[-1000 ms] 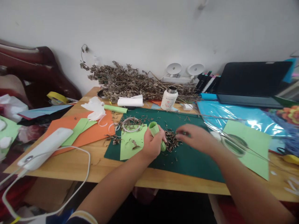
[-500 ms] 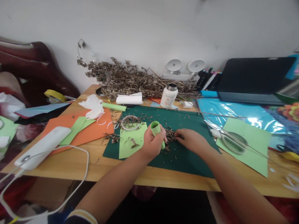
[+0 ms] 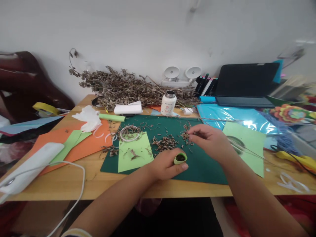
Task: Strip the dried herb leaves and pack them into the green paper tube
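My left hand (image 3: 165, 166) is closed around a small rolled green paper tube (image 3: 180, 158), its open end turned up and dark inside. My right hand (image 3: 209, 141) hovers just right of it, fingers pinched on a small clump of dried leaf bits (image 3: 186, 135). A loose pile of dried leaf crumbs (image 3: 164, 143) lies on the dark green cutting mat (image 3: 202, 164) just beyond the tube. A light green paper sheet (image 3: 133, 151) lies on the mat to the left.
Dried branches (image 3: 123, 87) are heaped along the wall behind a white bottle (image 3: 168, 103). Orange paper (image 3: 81, 144), a white tape ring (image 3: 129, 133), a white device with cord (image 3: 29, 163), blue film (image 3: 237, 115), green paper with scissors (image 3: 247, 144) and a laptop (image 3: 247, 84) crowd the wooden table (image 3: 74, 184).
My left hand drew the green tube toward the table's near edge and tipped its mouth upward. My right hand left the crumb pile and rose with a pinch of dried bits.
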Motion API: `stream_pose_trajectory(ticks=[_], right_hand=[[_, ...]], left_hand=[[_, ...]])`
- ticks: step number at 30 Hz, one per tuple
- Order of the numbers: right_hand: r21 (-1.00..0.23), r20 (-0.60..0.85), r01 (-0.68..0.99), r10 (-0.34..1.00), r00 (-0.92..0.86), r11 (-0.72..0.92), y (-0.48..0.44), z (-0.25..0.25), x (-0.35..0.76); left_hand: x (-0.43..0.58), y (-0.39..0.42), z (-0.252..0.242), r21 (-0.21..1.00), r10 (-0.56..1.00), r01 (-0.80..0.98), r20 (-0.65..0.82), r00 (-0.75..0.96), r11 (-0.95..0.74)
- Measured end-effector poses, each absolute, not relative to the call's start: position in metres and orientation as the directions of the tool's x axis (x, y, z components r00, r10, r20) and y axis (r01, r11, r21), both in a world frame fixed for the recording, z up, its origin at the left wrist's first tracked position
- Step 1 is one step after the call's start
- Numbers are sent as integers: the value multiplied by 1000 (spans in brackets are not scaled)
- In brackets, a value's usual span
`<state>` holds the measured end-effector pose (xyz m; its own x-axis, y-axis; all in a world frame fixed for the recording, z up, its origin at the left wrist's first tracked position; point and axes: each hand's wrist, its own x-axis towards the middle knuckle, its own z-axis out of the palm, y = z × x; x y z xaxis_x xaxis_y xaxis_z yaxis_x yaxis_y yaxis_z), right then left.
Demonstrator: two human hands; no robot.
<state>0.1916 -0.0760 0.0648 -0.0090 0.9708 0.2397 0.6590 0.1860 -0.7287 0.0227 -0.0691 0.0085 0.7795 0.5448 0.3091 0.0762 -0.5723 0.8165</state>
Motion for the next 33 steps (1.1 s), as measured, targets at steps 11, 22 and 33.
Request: stream_pose_trajectory(ticks=[11, 22, 33], right_hand=[[-967, 213, 149, 977, 32, 206, -99, 53, 164], [-663, 187, 737, 982, -9, 133, -67, 16, 195], [-327, 217, 939, 975, -37, 109, -80, 4, 233]], left_hand=[[25, -65, 6, 799, 592, 72, 378, 712, -597], [25, -63, 5, 887, 778, 188, 247, 577, -421], [23, -67, 10, 937, 770, 67, 241, 592, -344]])
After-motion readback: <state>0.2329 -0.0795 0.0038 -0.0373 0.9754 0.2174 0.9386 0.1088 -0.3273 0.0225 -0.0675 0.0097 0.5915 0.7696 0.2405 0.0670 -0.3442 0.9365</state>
